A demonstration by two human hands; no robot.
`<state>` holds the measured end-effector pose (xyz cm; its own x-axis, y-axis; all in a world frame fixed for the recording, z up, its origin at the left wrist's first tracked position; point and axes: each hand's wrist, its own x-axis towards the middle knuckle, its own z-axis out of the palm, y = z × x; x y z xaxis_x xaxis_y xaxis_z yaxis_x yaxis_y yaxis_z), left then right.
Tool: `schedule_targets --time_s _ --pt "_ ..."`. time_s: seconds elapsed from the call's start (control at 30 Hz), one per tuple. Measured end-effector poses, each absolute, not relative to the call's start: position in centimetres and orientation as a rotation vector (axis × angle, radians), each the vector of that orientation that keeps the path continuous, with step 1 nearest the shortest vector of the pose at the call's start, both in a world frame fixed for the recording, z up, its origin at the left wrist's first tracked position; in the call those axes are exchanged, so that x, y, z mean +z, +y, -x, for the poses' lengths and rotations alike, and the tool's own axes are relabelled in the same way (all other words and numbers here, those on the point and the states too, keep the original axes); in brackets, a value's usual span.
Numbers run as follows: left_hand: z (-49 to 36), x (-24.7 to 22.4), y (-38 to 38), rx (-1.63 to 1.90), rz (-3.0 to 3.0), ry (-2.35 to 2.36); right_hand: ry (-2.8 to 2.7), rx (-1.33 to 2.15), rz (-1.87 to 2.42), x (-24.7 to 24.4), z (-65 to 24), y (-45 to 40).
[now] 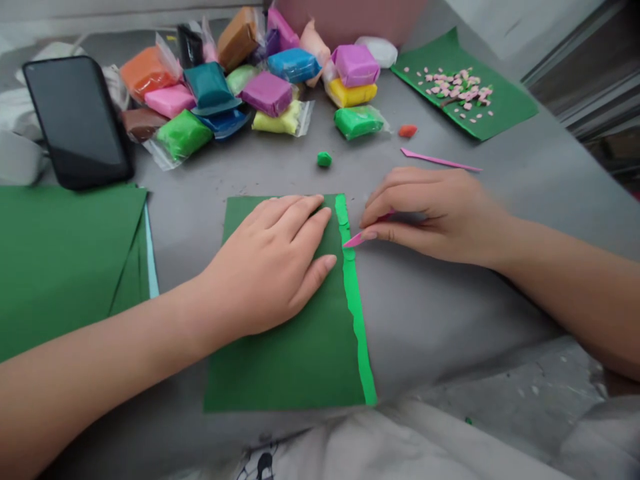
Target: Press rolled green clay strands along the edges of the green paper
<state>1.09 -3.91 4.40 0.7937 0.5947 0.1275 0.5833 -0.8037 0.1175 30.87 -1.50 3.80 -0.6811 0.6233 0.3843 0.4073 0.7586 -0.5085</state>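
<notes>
A dark green sheet of paper (285, 367) lies on the grey table in front of me. Along its right edge runs a bright green strip of modelling clay (356, 307), wavy on its inner side and creased near the top. My left hand (275, 260) rests flat on the sheet, fingers spread and pointing toward the strip. In my right hand (425, 213) a pink clay modelling tool (354, 241) is pinched between thumb and fingers. Its pointed tip touches the clay strip in the upper part. The rest of the tool is mostly hidden by the fingers.
Several packets of coloured clay (267, 92) are heaped at the back. A phone (77, 120) and green sheets (60, 260) are at left. Beyond my right hand lie another pink tool (440, 160), green clay (324, 159), red clay (407, 131) and a blossom-tree picture (505, 110).
</notes>
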Motion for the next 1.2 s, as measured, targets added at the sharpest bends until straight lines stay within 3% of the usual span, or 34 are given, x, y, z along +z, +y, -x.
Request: schedule_targets --time_s 0.23,1.2 --pt "-1.1 3.7 -4.4 -0.049 -2.77 1.047 -2.417 0.562 0.894 3.2 -30.7 -1.3" --pt "-1.7 4.3 -4.3 -0.105 -2.724 1.077 -2.393 0.289 1.037 2.5 -30.2 0.0"
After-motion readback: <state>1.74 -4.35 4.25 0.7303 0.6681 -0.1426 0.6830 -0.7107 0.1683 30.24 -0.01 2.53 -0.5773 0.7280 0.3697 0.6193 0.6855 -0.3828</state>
